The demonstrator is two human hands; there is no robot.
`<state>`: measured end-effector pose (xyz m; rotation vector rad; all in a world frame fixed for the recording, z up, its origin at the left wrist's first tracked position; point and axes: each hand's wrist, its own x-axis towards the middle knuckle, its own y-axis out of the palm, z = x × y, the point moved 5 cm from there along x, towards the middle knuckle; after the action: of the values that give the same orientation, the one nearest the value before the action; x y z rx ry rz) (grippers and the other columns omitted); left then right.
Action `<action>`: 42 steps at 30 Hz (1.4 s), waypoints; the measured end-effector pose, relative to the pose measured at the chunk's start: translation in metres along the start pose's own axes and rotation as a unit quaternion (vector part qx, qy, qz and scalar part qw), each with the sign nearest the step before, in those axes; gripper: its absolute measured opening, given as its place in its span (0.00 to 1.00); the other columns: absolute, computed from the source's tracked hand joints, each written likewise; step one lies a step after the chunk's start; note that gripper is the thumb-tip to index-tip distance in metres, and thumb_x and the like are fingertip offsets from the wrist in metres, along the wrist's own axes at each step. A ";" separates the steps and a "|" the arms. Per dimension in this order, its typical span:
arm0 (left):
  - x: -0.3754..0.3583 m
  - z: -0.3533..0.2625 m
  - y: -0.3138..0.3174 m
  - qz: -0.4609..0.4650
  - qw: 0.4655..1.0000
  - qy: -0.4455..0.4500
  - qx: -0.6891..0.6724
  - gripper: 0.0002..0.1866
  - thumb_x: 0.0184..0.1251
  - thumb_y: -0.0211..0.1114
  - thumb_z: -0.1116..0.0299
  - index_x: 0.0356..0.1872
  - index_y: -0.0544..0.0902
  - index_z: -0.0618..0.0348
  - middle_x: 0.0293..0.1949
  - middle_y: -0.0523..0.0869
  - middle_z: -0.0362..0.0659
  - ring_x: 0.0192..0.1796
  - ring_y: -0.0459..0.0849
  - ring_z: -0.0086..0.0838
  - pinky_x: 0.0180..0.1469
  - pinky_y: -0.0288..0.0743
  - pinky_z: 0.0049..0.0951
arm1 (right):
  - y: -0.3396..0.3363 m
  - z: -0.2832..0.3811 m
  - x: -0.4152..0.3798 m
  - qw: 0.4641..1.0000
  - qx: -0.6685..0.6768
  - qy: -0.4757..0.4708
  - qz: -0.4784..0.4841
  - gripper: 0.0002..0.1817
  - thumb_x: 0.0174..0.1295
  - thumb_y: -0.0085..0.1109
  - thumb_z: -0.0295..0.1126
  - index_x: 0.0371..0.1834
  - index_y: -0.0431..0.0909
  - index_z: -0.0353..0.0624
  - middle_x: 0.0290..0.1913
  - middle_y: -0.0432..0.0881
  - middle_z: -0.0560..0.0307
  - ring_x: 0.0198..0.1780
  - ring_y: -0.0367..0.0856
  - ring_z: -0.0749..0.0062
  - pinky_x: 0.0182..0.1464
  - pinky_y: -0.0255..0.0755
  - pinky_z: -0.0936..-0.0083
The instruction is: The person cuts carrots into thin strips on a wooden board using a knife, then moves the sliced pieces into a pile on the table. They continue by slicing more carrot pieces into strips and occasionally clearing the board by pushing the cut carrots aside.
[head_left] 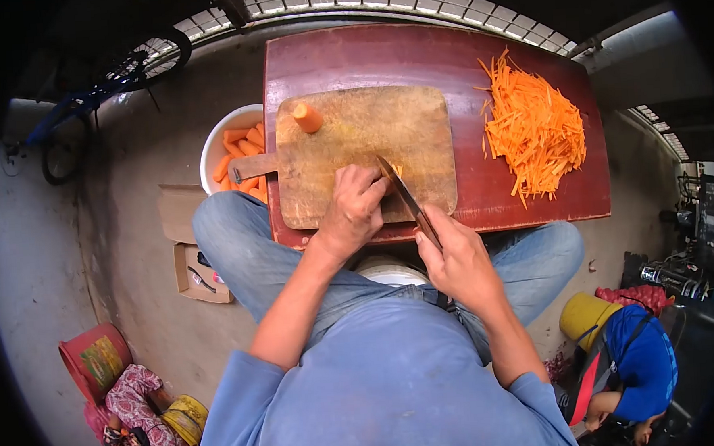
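Note:
My right hand [460, 258] grips the handle of a knife [402, 187], its blade angled over the wooden cutting board [408, 119]. Beside the blade, on its left, my left hand [356, 203] presses down with curled fingers; whatever they hold is hidden. A few thin orange slivers [399, 171] show just right of the blade. Toward the board's far left corner stands a cut carrot piece [307, 118]. Farther right on the red table [380, 52] lies a large heap of carrot strips [534, 129].
A white tub [210, 150] of peeled carrots sits left of the table, near an open cardboard box [183, 272]. Behind on both sides are other people, one in a blue shirt [647, 361], plus buckets. A bicycle [84, 100] stands by the far left wall.

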<state>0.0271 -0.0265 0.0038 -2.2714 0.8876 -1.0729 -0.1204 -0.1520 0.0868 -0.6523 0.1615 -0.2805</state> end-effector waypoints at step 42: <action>0.000 0.004 -0.002 -0.030 0.999 -0.030 -0.014 0.19 0.55 0.71 0.85 0.48 0.93 0.59 0.47 0.91 0.46 0.53 0.87 0.45 0.61 0.74 0.44 | 0.005 -0.001 0.013 1.000 0.001 0.015 0.000 0.20 0.78 0.63 0.28 0.70 0.77 0.37 0.50 0.89 0.28 0.53 0.88 0.23 0.52 0.82 0.38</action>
<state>0.0313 -0.0246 0.0030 -2.3539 0.8220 -1.0187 -0.1074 -0.1525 0.0822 -0.6469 0.1895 -0.2908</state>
